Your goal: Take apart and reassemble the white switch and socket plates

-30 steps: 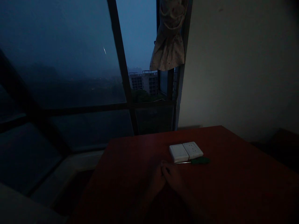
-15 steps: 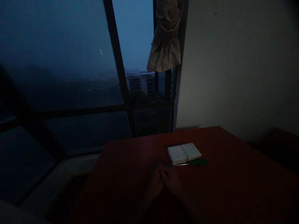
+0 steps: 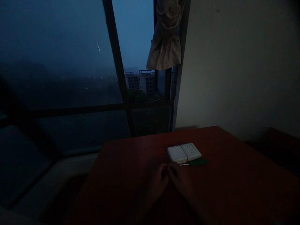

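Note:
Low over the table my left hand and my right hand meet at the fingertips. Both are closed, the fingers curled with thumb and forefinger pinched; in the dim light I cannot make out whether anything is between them. Just beyond lies a screwdriver with a green handle, its metal shaft pointing left and its tip end hidden near my right hand. Behind it a white wall switch or blank plate and a white wall socket lie side by side, touching or nearly so.
The reddish-brown table reaches to a dark-framed window on the left and back. A knotted curtain hangs at the window's right side. A pale wall stands to the right.
My hands have drawn slightly apart at the knuckles, leaving only the fingertips together, and the right has shifted a little right. The view has turned slightly. The plates and screwdriver stay put.

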The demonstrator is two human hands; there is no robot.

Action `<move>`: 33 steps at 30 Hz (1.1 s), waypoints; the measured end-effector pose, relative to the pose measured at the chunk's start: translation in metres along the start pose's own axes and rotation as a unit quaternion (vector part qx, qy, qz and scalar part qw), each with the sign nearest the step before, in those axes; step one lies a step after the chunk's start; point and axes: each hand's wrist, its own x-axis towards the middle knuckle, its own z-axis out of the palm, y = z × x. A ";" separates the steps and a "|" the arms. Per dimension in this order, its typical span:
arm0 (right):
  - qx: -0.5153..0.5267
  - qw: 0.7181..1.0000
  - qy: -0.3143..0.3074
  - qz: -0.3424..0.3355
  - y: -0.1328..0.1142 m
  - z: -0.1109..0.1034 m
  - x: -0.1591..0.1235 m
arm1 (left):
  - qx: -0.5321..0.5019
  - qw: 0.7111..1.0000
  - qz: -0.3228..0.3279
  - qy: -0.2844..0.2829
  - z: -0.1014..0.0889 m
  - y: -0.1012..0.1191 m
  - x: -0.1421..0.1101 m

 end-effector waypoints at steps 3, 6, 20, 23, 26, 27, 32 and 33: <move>-0.044 0.998 0.027 0.020 0.017 -0.026 -0.006 | 0.020 1.000 -0.007 0.000 0.002 0.003 -0.001; -0.085 0.995 0.044 0.032 0.036 -0.055 -0.014 | 0.030 0.999 -0.015 0.006 0.003 0.005 -0.003; -0.414 0.909 -0.053 -0.016 0.062 -0.098 -0.031 | 0.051 0.997 -0.044 0.031 0.005 0.007 -0.007; -0.409 0.908 -0.056 -0.065 0.061 -0.107 -0.030 | 0.035 0.997 -0.054 0.042 0.005 0.006 -0.006; -0.368 0.923 -0.090 -0.064 0.064 -0.116 -0.033 | -0.014 0.996 -0.079 0.047 0.005 0.005 -0.003; -0.347 0.931 -0.102 -0.055 0.067 -0.119 -0.035 | -0.031 0.994 -0.089 0.050 0.004 0.004 -0.001; -0.220 0.972 -0.064 0.042 0.086 -0.132 -0.045 | -0.068 0.988 -0.123 0.057 0.002 0.003 0.008; -0.192 0.978 -0.024 0.074 0.090 -0.135 -0.044 | -0.066 0.989 -0.122 0.058 0.003 0.003 0.010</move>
